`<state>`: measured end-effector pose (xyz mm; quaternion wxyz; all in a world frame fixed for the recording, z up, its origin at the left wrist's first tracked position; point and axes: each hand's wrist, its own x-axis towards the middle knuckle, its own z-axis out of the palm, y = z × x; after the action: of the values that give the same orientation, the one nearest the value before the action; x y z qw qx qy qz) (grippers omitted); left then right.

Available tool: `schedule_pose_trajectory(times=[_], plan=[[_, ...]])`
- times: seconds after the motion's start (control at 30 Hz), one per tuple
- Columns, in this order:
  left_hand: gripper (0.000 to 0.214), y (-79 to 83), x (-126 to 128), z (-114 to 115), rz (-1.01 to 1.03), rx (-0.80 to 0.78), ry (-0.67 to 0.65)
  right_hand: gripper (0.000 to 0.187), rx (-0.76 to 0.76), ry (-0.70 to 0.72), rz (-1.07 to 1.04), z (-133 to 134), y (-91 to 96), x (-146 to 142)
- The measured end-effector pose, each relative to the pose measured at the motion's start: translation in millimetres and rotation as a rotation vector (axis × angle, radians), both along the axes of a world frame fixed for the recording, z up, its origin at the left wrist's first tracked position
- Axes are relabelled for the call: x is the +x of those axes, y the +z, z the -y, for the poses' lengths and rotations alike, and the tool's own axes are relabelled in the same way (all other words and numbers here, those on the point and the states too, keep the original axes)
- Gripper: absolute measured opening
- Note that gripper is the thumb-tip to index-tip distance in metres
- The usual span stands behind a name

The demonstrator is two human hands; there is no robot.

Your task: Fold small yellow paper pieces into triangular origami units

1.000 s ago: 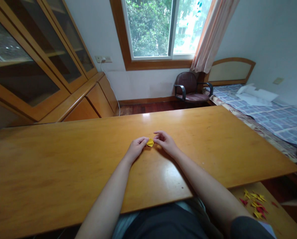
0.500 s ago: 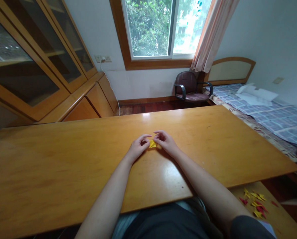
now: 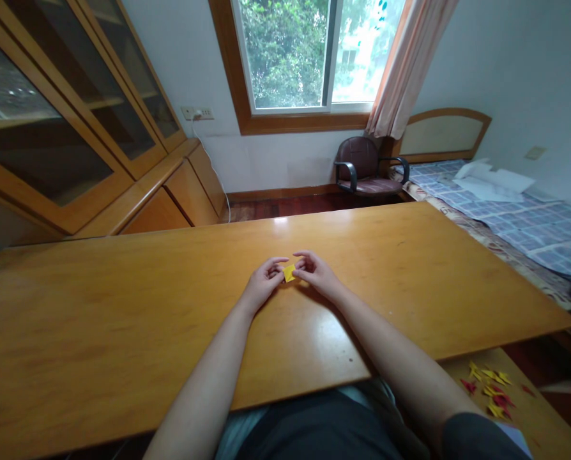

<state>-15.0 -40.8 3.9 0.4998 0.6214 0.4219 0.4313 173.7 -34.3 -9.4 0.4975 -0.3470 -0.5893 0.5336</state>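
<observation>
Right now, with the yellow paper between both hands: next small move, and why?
Probably have the right hand press its thumb along the yellow paper, left hand steadying: that thumb sits at the paper's right side, the left fingertips at its left edge, and a faint crease seems to show, though it's small.

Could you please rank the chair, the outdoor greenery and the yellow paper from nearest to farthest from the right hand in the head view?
1. Yellow paper: touching the right hand, on its left.
2. Chair: beyond the table, slightly right.
3. Greenery: outside, beyond the window.
</observation>
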Motion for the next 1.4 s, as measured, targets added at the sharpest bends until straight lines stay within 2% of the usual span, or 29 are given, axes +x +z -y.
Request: schedule_pose_trajectory(times=[0.2,0.33,0.5,0.77,0.87,1.0,1.13,1.4], plan=[[0.025,2.4,1,5,-0.125,0.119,-0.024,0.046,-0.009,-0.005,-0.027,-1,-1.6,1],[0.017,3.2,2,6,-0.128,0.174,-0.054,0.048,-0.027,-0.015,-0.028,-2,-1.1,1],[0.016,5.5,1,7,-0.122,0.209,-0.039,0.05,-0.042,-0.036,-0.038,-2,0.7,2],[0.01,11.4,1,8,-0.203,0.346,-0.127,0.049,-0.05,-0.035,-0.078,-4,-1.9,2],[0.01,9.9,1,7,-0.211,0.348,-0.1,0.045,-0.04,-0.046,-0.076,-3,-0.3,4],[0.011,5.9,-1,4,-0.179,0.327,0.001,0.024,-0.005,-0.07,0.013,3,6.6,5],[0.013,2.9,-4,2,-0.12,0.309,0.08,0.022,0.068,-0.03,0.114,7,9.5,4],[0.015,9.7,-4,5,-0.069,0.242,0.015,0.012,0.278,-0.074,0.281,6,14.3,5]])
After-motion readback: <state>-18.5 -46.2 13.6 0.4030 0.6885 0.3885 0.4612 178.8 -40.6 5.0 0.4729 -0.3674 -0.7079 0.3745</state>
